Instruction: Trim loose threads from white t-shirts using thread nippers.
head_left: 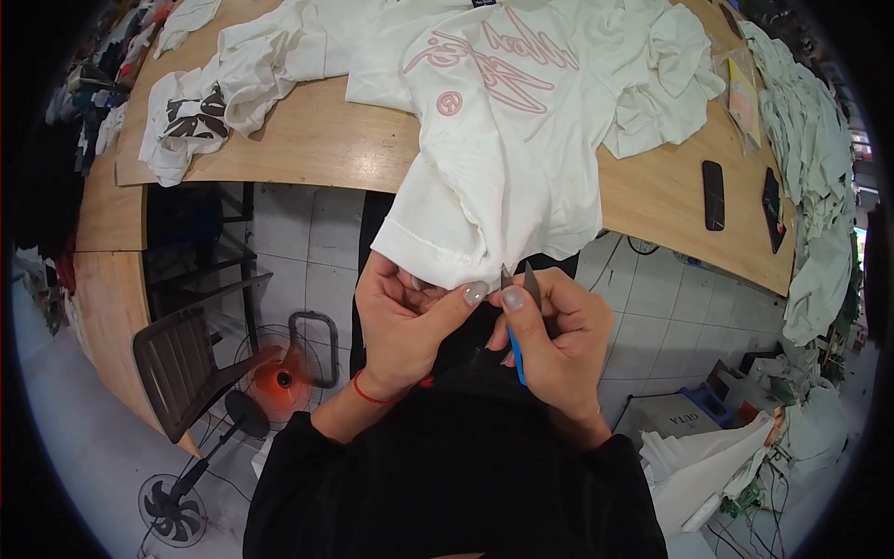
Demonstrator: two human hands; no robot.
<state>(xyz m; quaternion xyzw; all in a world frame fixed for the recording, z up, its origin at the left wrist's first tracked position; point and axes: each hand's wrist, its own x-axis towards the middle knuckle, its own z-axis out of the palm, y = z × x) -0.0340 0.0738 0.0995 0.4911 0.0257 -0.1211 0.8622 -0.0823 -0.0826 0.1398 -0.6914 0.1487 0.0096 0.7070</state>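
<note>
A white T-shirt (pixel 549 177) with pink outlined lettering hangs over the table's near edge toward me. My left hand (pixel 410 307) is closed on its sleeve hem, thumb on top and fingers underneath. Just to the right, my right hand (pixel 559 340) grips a pair of thread snips (pixel 520 349) with a blue handle. The two pointed metal blades stand apart and point up at the sleeve's corner, close to my left thumb. Whether a blade touches the cloth, I cannot tell.
The wooden table (pixel 326 140) carries more white garments (pixel 270 56), a black phone (pixel 713 196) and a dark flat object (pixel 773 210). Pale cloth (pixel 801 158) is heaped along the right. Below left are a brown chair (pixel 182 373) and a fan (pixel 172 511); a grey box (pixel 670 415) sits lower right.
</note>
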